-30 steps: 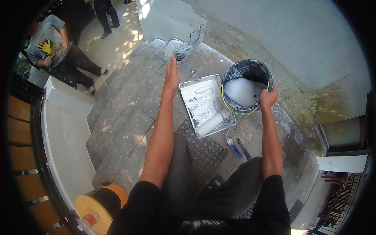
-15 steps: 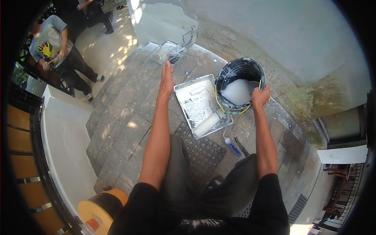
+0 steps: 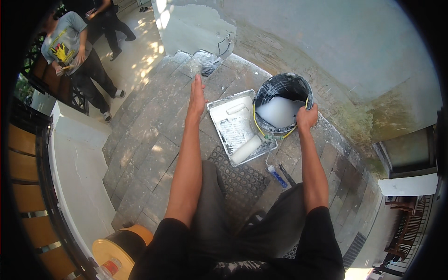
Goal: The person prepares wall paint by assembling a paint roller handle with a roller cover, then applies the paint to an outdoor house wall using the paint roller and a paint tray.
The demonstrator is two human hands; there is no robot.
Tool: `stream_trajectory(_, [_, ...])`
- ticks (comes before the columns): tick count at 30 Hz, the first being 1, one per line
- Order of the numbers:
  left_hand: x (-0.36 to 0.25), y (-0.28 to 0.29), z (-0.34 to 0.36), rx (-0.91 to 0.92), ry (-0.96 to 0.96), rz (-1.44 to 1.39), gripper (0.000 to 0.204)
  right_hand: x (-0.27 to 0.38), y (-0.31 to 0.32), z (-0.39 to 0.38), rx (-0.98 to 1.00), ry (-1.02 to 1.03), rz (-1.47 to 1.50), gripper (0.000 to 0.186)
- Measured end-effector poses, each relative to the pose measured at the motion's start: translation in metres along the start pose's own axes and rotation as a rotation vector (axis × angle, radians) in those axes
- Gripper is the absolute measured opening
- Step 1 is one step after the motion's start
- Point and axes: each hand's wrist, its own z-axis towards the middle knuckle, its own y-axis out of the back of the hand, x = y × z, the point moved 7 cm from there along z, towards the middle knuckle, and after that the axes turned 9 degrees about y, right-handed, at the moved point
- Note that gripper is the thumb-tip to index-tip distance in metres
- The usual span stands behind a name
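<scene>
My right hand point(image 3: 306, 116) grips the right rim of a black paint-smeared bucket point(image 3: 293, 85) with a yellow handle. White paint point(image 3: 278, 112) pools inside, toward the bucket's left side, and the bucket leans toward the tray. Beside it on the pavers lies a paint tray point(image 3: 217, 112) coated in white. A paint roller point(image 3: 246, 149) with a white sleeve rests across the tray's near end, and a smaller roller point(image 3: 236, 109) lies farther up in it. My left hand point(image 3: 198, 98) hovers left of the tray, fingers stretched out, touching nothing.
Near my right knee lie a blue-handled tool point(image 3: 277, 176) and a dark stick point(image 3: 287, 174). A grey plastic bag point(image 3: 211, 64) sits by the wall point(image 3: 317, 42). At upper left stands a person point(image 3: 70, 44) holding a stick-like object. A yellow-orange container point(image 3: 116, 254) is at lower left.
The bucket has tilted a little more leftward, and the paint inside has shifted left. My right hand moved slightly left with it. The people at upper left have shifted.
</scene>
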Motion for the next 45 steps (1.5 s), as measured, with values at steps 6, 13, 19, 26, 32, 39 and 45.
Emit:
stream_trajectory(6, [0.000,-0.009,0.000,-0.005,-0.003,0.001,0.090,-0.001,0.008,-0.002,-0.018,0.047,0.001,0.024])
stream_trajectory(13, [-0.001,-0.028,-0.001,0.037,-0.025,0.036,0.091,0.005,0.007,-0.002,-0.025,0.093,-0.066,0.028])
stream_trajectory(19, [0.003,-0.018,0.002,0.007,0.019,0.028,0.091,0.003,0.006,0.000,-0.040,0.107,-0.054,0.031])
stream_trajectory(26, [-0.003,0.005,-0.008,-0.047,-0.012,0.029,0.092,-0.015,-0.011,0.000,0.042,-0.038,0.050,0.031])
stream_trajectory(32, [0.008,0.011,-0.002,-0.064,0.037,-0.013,0.094,-0.142,-0.020,0.017,-0.011,-0.524,0.695,0.027])
stream_trajectory(39, [0.011,-0.006,0.008,-0.010,0.060,0.117,0.092,-0.282,0.084,-0.026,-0.118,-0.729,0.870,0.016])
stream_trajectory(45, [0.032,-0.032,0.013,0.098,0.143,0.274,0.091,-0.345,0.127,-0.092,-0.322,-0.719,0.837,0.014])
